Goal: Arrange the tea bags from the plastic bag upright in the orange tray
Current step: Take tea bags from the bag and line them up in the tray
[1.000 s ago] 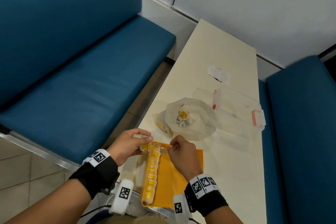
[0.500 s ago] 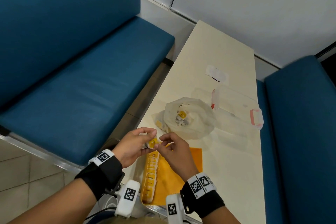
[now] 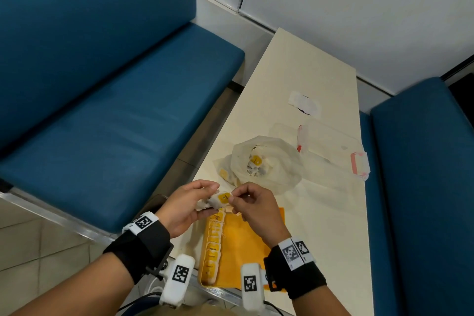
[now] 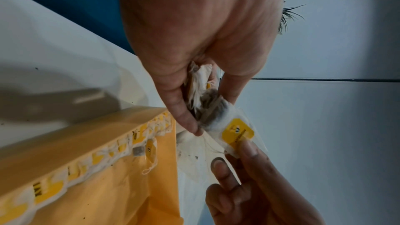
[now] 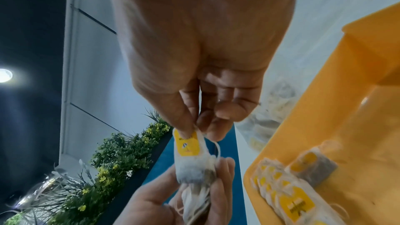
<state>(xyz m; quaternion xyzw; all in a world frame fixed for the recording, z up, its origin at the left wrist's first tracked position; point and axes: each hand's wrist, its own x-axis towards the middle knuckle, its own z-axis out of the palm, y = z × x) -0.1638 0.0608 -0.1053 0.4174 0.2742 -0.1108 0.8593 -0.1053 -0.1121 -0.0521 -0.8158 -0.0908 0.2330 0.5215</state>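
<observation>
The tea bag now hangs between both hands above the far end of the tray; a second ago it was low at the tray's corner, so it has been lifted and turned, its yellow tag up. The right hand pinches the tag end between thumb and forefinger; the left hand curls round a small bunch of bags, the pinched one at its front. That reads as peeling one bag free before setting it down. In the tray a row of bags stands along the left wall, most of the floor bare. The plastic bag on the surface behind holds more, so plenty is left
</observation>
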